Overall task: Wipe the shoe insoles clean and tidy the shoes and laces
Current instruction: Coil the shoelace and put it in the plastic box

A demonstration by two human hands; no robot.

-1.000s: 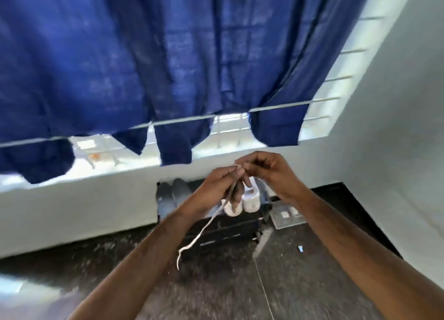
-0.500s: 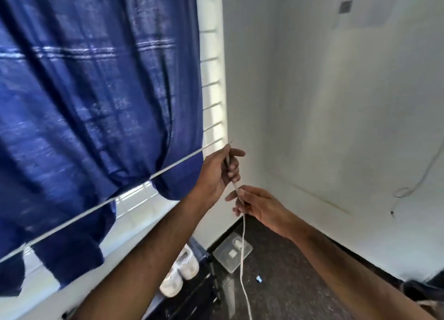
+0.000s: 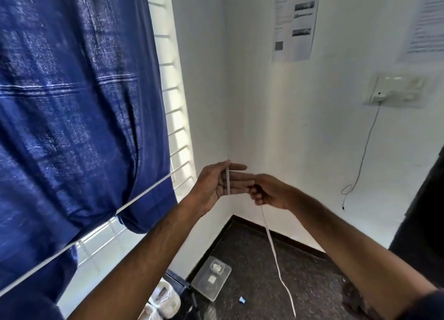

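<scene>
A long white shoelace (image 3: 276,255) hangs down toward the dark floor. Its upper part runs across the palm of my left hand (image 3: 221,183), which is raised with fingers stretched flat, thumb pressing the lace's top end. My right hand (image 3: 269,192) is right beside it, fingers pinched on the lace just below the left fingertips. A pair of white shoes (image 3: 163,303) stands on a dark low rack (image 3: 182,286) at the bottom, partly hidden behind my left forearm.
A blue cloth (image 3: 72,103) hangs over a taut white line (image 3: 84,238) in front of a barred window (image 3: 173,103). A clear plastic box (image 3: 211,279) lies on the floor in the corner. White walls carry papers (image 3: 294,26) and a switch plate (image 3: 396,91) with a dangling cable.
The view has swung right and up toward the wall corner. My left hand went from a closed grip on the lace to a flat palm; my right hand rose up beside it.
</scene>
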